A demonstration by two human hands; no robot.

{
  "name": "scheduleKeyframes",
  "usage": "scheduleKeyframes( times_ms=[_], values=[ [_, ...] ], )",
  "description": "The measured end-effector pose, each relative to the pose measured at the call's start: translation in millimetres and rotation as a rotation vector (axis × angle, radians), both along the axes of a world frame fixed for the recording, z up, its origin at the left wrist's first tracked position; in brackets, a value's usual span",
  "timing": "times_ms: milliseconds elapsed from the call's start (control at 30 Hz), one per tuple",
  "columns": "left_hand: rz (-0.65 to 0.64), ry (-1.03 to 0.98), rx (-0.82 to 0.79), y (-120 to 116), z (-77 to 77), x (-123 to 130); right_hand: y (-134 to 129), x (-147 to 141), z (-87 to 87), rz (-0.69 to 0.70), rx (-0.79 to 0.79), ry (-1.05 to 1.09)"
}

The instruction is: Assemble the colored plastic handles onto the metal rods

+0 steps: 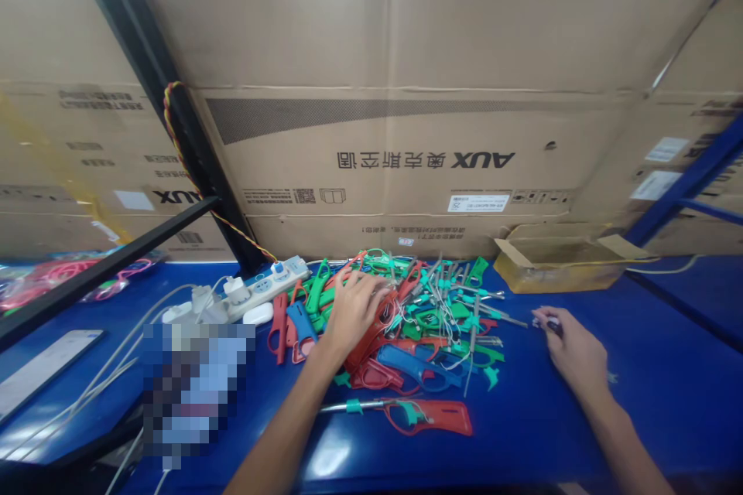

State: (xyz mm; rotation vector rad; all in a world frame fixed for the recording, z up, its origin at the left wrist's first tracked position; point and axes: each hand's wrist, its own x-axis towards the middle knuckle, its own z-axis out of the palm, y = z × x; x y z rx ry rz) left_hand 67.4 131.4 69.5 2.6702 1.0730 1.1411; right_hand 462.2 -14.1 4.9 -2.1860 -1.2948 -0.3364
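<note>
My left hand [357, 305] reaches over a heaped pile of lighter parts, its fingers bent and loosely apart above red and green pieces; its fingertips are partly hidden. The pile has red handle shells [365, 348], blue handle shells [415, 363], green handle shells [319, 286] and thin metal rods with green plastic pieces and white wires. On the right, my right hand [572, 348] is closed on a small dark piece [556, 326], whose kind I cannot make out. In front of the pile lies a red lighter shell [446, 417] with a metal tube [330, 407] pointing left.
A yellowish open cardboard box [557, 277] stands at the back right. At left are a power strip [267, 286] with plugs, white cables, a pixelated device [200, 387] and a phone [46, 371]. Large cartons [377, 124] form the back wall; a black post [191, 116] rises at left.
</note>
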Motion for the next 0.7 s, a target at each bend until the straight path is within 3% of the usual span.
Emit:
scheduleKeyframes(
  times_ms=[67, 167, 333, 500, 700],
  values=[
    [-0.038, -0.012, -0.016, -2.0, 0.0, 1.6, 2.8, -12.6, 10.0, 0.050, 0.051, 0.045],
    [-0.093, -0.021, -0.045, -5.7, 0.1, 4.9, 16.3, -39.2, 31.2, 0.249, 0.183, 0.119],
    [-0.160, -0.002, -0.052, -13.7, 1.7, 10.8, 65.1, -95.4, 60.0, 0.502, 0.226, 0.153],
    [-0.199, 0.023, -0.072, -20.5, -0.6, 15.4, 99.2, -141.6, 58.5, 0.721, 0.221, 0.164],
    [-0.258, -0.003, -0.107, -26.2, -3.5, 16.8, 79.6, -150.5, 46.9, 0.771, 0.247, 0.183]
  ],
)
